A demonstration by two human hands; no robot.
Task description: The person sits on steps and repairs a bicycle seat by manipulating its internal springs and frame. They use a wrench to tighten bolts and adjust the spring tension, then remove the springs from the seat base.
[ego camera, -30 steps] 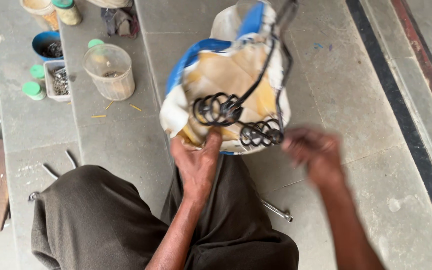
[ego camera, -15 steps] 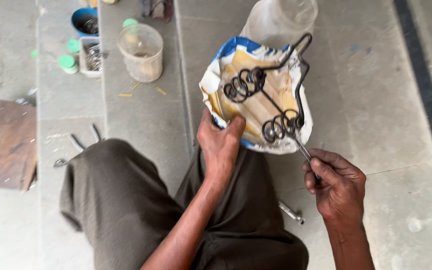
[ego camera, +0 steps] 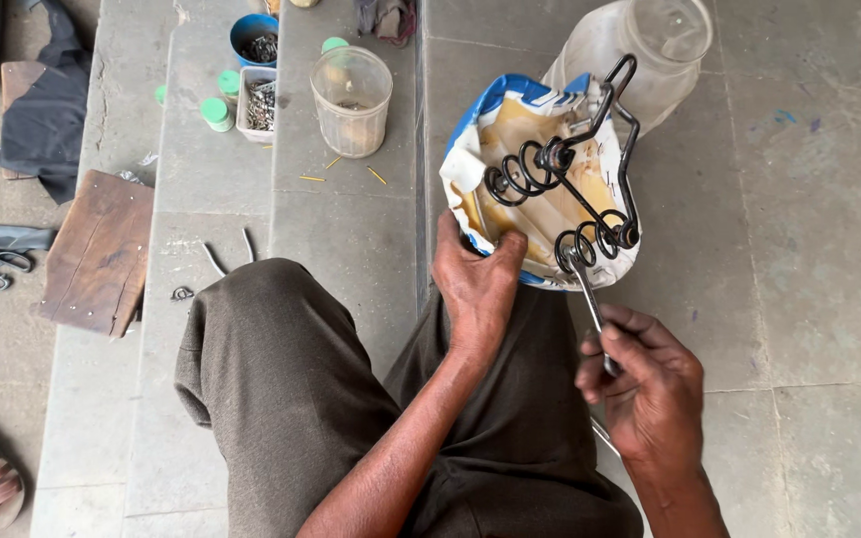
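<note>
Wooden board [ego camera: 100, 251] lies far left on the stone steps, with a blue cup [ego camera: 254, 36], a small tray of screws [ego camera: 257, 103] and a clear plastic tub [ego camera: 351, 100] further in. Left hand [ego camera: 475, 284]: fingers curled, thumb pressed on the near rim of the padded seat [ego camera: 535, 194], which lies just ahead of the knees. Black wire spring frame [ego camera: 575, 174] rests on the seat, long axis running upper right to lower left. Right hand [ego camera: 645, 384]: closed around a slim metal tool [ego camera: 590, 304], tip touching the nearer coil. Clear jar [ego camera: 645, 55] stands behind.
</note>
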